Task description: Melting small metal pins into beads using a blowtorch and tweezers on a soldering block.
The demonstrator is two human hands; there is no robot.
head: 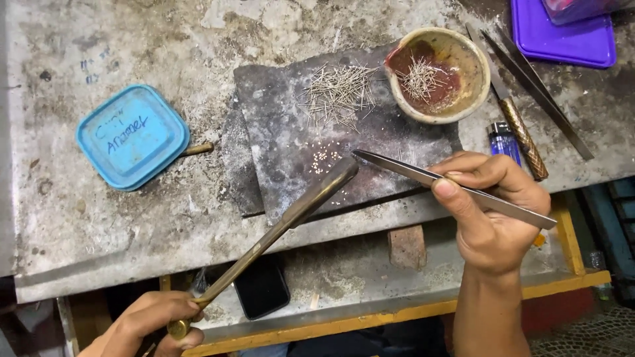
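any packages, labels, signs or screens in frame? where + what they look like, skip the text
Blue lid: left on the bench, rounded square, light blue plastic, dark handwritten marking on top.
Purple lid: top right corner, rounded rectangle, flat, partly under a container.
Phone: lower shelf under the bench edge, dark rectangle, screen black.
Blue lighter: beside the right hand, small translucent blue body; any label is too small to tell.

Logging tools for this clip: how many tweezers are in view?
2. One pair of tweezers is pinched in the right hand, tips over the dark slab. Another pair lies beside the clay bowl.
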